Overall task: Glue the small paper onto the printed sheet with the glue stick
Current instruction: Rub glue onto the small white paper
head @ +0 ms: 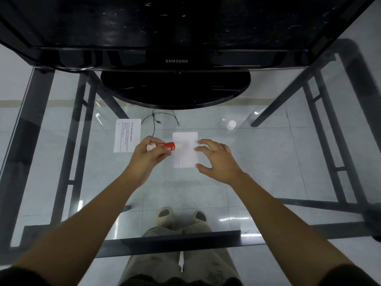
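A: Start at the left. What lies on the glass table [268, 162]?

B: The printed sheet [127, 135] lies flat toward the left, its text lines running sideways from this view. It sits apart from both hands, nothing touching it.

A: And next to it?

B: The left hand [147, 156]. Its grip is closed around the glue stick [165, 146], a red tube held roughly level, white base end toward the left, the pale glue end pointing right. That tip meets the left part of the small paper [185, 149] (the contact itself is a bit blurred, so I can't say how firmly it presses).

A: Where is the small paper, exactly?

B: Flat on the table, near the middle, to the right of the printed sheet and well apart from it. Faint print shows through its lower half.

A: The right hand [218, 159]?

B: Its grip is wide, fingers [203, 142] spread. The fingertips rest at the right edge of the small paper; the thumb [203, 168] lies near the paper's lower right corner. It encloses nothing.

A: Anything else further right?

B: A small white cap-like thing [231, 124] stands on the glass beyond the right hand. Behind everything, a black monitor [177, 61] on a round base [175, 89], with thin cables [156, 120] trailing in front of it.
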A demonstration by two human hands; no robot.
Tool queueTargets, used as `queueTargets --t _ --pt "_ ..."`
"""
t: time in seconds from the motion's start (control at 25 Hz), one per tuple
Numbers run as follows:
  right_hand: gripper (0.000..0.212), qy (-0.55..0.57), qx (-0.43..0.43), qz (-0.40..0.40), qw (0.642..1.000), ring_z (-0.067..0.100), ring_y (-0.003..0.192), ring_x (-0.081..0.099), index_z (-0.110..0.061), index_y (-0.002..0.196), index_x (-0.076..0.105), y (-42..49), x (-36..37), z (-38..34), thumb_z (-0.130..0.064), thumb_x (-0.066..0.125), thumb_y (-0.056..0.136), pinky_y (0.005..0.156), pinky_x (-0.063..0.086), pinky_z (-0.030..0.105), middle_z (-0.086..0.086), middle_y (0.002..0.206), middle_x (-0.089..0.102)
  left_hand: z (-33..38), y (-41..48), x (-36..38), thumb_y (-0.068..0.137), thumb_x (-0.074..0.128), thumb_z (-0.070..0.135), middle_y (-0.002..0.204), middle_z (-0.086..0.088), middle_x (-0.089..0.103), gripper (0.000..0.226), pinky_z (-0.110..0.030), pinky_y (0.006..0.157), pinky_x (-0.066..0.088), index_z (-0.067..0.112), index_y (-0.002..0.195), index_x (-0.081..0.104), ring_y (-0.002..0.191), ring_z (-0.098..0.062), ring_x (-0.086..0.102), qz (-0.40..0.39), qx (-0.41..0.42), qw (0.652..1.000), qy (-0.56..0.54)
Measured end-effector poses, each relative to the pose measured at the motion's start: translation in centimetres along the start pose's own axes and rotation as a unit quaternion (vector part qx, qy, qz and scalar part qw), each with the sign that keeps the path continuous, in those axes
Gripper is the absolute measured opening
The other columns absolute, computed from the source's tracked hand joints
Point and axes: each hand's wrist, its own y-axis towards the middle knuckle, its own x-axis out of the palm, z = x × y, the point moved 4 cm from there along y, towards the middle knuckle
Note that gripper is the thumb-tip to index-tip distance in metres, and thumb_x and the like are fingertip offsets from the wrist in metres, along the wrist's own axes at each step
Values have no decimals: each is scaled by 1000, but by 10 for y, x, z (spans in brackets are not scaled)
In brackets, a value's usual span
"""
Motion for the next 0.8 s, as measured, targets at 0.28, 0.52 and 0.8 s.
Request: queueTargets --t 0.28,0.52,0.8 --pt "51 36 80 73 993 18 129 39 -19 136 38 -7 -8 -1 -41 46 91 107 24 32 0 142 42 -4 1 25 82 64 9 93 -13 66 23 -28 72 48 15 69 46 89 -24 62 34 -60 996 -52" --pt "65 -6 264 69 962 22 145 3 -14 147 6 -23 2 23 -48 26 96 115 2 35 5 158 4 33 51 89 73 77 18 95 13 64 36 -7 62 45 26 103 58 78 7 63 -65 54 967 241" --pt "69 -40 270 36 961 22 143 -12 -14 147 -6 -25 12 29 -55 9 93 112 -9 35 5 157 -10 37 95 138 75 76 20 97 8 64 35 -3 66 36 17 103 56 84 -2 59 -96 156 891 416"
